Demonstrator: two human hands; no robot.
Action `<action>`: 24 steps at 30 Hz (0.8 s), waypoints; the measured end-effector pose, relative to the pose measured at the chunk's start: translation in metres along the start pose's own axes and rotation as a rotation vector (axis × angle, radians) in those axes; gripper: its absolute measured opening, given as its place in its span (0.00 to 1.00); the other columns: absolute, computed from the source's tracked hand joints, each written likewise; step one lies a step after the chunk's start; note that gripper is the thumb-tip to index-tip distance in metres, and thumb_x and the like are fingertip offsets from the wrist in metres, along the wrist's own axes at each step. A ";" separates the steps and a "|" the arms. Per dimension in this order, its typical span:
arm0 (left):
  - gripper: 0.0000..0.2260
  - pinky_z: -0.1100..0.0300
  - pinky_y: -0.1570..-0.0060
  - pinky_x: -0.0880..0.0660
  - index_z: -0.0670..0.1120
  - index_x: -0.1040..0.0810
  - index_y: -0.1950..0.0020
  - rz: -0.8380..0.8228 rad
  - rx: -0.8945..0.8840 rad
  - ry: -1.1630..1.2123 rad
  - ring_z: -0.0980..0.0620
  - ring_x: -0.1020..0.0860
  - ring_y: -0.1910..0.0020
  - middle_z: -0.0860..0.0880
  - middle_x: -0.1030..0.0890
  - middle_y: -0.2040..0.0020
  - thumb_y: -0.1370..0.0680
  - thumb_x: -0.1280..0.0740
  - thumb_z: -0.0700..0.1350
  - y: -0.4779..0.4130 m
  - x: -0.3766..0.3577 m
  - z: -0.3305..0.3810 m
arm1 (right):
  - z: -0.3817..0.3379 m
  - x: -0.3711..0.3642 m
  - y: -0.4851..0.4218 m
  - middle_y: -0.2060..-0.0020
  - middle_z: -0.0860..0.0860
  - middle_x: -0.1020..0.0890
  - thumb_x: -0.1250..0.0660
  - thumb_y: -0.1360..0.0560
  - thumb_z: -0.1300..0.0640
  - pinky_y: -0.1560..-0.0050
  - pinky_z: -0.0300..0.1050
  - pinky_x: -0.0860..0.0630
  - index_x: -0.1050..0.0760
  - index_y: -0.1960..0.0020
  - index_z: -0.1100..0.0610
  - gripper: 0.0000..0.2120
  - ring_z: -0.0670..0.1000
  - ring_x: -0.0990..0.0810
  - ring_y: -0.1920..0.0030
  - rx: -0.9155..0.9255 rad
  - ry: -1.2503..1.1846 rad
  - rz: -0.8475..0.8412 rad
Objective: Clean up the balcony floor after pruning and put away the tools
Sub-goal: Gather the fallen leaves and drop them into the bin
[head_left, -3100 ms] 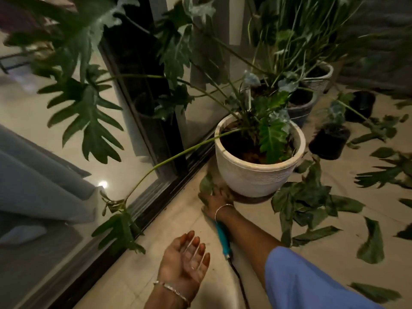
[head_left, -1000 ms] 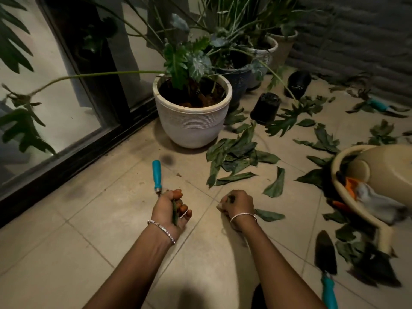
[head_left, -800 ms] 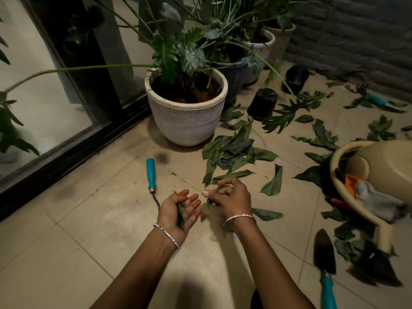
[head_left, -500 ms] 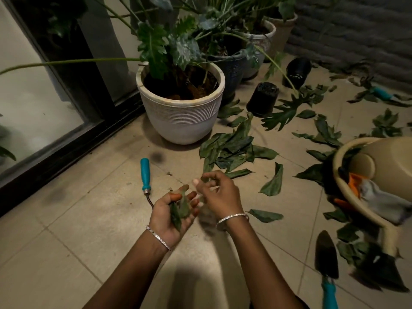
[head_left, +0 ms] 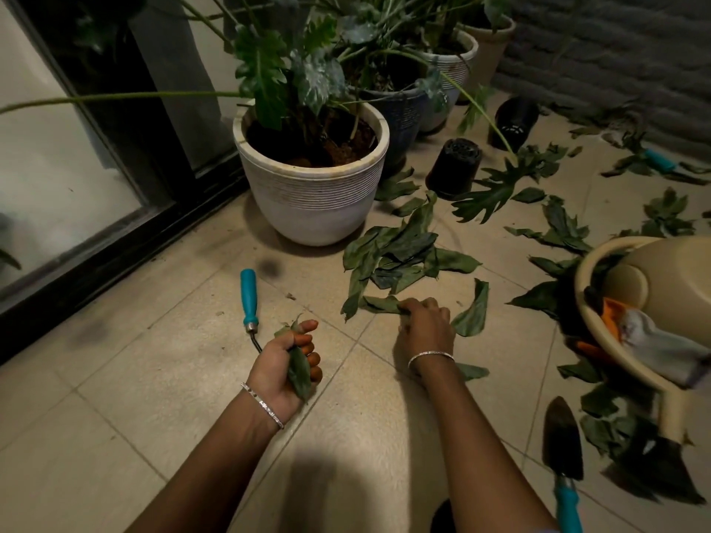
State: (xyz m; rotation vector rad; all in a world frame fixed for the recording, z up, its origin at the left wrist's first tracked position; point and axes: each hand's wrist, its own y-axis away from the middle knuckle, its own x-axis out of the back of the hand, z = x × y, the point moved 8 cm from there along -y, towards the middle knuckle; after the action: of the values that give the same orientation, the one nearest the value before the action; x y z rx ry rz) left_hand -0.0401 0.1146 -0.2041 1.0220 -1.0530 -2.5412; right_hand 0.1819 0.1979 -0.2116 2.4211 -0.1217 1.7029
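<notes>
A glass door in a dark frame ran along the left edge of the tiled floor. Just right of it stood a white ribbed pot with a leafy plant, and more pots lined up behind it. In front of that pot a teal-handled tool lay on the floor, its metal end reaching down to the left hand.

The left hand sat palm up, low over the tiles, its fingers curled round a small bunch of leaves, which stuck out above and below the fist. To its right, the right hand lay knuckles up on the floor, fingertips bent and pinching the end of 1 long leaf at the near edge of a leaf pile. Another cut leaf lay just beside that hand on its right.

Further back, 2 black pots lay tipped over among scattered leaves. At the right edge sat a beige tub holding a beige rounded vessel and orange and grey cloth. Near the lower right a trowel with a teal handle lay on the floor, and a second teal tool lay far back among leaves by the wall.
</notes>
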 end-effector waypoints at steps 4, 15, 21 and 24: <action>0.08 0.69 0.80 0.38 0.45 0.22 0.48 0.043 -0.034 -0.029 0.57 0.36 0.79 0.51 0.35 0.73 0.19 0.41 0.39 0.001 0.002 -0.001 | 0.000 0.001 0.004 0.48 0.56 0.19 0.35 0.23 0.60 0.49 0.50 0.30 0.23 0.43 0.54 0.09 0.59 0.26 0.43 -0.048 0.024 0.026; 0.16 0.68 0.84 0.42 0.44 0.22 0.38 0.050 -0.206 -0.033 0.59 0.41 0.80 0.53 0.35 0.72 0.21 0.34 0.52 0.006 0.013 0.015 | -0.075 0.023 0.047 0.63 0.53 0.15 0.27 0.29 0.64 0.63 0.34 0.24 0.16 0.57 0.58 0.03 0.44 0.19 0.65 -0.093 -0.945 -0.180; 0.19 0.66 0.81 0.31 0.43 0.21 0.48 0.064 -0.208 -0.083 0.55 0.28 0.78 0.46 0.28 0.65 0.27 0.29 0.58 0.004 0.022 0.028 | -0.147 0.000 0.103 0.66 0.53 0.18 0.26 0.28 0.64 0.60 0.38 0.23 0.19 0.52 0.64 0.06 0.46 0.21 0.65 0.176 -0.989 -0.706; 0.08 0.60 0.72 0.24 0.42 0.22 0.53 0.092 -0.229 -0.050 0.51 0.22 0.70 0.45 0.22 0.62 0.22 0.33 0.47 0.001 0.034 0.030 | -0.134 -0.007 0.095 0.61 0.55 0.17 0.25 0.28 0.55 0.60 0.38 0.24 0.18 0.50 0.61 0.10 0.49 0.19 0.61 0.135 -0.959 -0.741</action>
State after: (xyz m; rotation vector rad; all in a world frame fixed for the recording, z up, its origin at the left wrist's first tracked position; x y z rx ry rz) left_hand -0.0858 0.1159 -0.2063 0.8343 -0.7774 -2.5505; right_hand 0.0399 0.1307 -0.1646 2.6385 0.6854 0.2070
